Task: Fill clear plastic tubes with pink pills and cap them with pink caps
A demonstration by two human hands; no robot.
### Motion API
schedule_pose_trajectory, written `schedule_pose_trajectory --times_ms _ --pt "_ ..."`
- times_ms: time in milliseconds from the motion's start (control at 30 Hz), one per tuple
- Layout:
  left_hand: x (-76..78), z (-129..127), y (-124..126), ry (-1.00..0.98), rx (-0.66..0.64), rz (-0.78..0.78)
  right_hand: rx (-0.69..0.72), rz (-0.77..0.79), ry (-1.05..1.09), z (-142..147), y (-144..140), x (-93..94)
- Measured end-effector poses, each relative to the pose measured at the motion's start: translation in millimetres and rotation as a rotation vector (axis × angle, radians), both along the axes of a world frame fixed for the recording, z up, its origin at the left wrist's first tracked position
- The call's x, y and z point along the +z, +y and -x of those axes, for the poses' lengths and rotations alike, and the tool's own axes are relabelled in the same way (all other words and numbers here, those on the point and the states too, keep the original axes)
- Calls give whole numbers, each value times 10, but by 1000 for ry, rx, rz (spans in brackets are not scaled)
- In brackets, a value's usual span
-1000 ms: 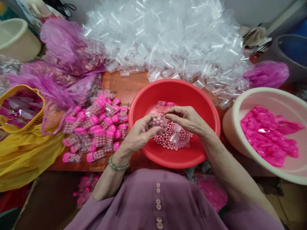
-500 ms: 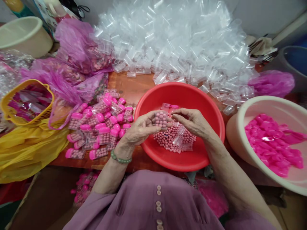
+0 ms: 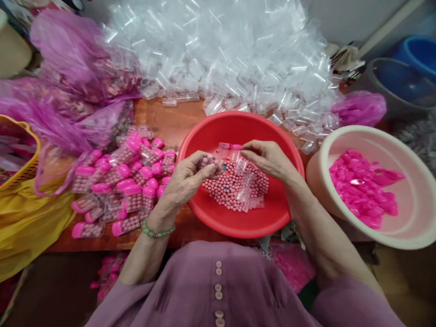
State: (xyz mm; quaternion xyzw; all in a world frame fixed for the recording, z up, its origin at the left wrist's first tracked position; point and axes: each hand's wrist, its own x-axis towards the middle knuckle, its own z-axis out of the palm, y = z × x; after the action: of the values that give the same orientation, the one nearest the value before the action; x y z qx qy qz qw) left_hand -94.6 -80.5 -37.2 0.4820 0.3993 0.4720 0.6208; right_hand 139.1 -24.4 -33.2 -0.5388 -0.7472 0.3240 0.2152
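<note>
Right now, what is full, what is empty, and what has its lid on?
Clear container in left hand: full of pink balls, no lid.
Right hand: fingers pinched together above the balls.
Red basin: partly filled with pink balls.
Containers on the table: filled, pink lids on.
Clear container heap: empty, uncapped.
Cream basin: holds loose pink lids.

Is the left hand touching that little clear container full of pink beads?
Touching. The head view shows the left hand pinching the bead-filled container between thumb and fingertips over the red basin.
</note>
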Motion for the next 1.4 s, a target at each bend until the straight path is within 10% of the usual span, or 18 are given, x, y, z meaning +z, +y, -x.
schedule_pose_trajectory --times_ms 133,267,800,1133,1400 --pt "-57 1 25 -12 35 4 297 51 -582 23 99 -49" --pt "-114 -5 64 -100 156 -10 302 42 -831 139 208 -42" --pt "-129 -38 19 33 207 -73 255 138 -848 348 625 -386" --pt "-155 -40 72 33 170 -64 255 139 -827 316 544 -184" --pt "-149 -45 91 27 140 -39 184 -228 -830 166 204 104"
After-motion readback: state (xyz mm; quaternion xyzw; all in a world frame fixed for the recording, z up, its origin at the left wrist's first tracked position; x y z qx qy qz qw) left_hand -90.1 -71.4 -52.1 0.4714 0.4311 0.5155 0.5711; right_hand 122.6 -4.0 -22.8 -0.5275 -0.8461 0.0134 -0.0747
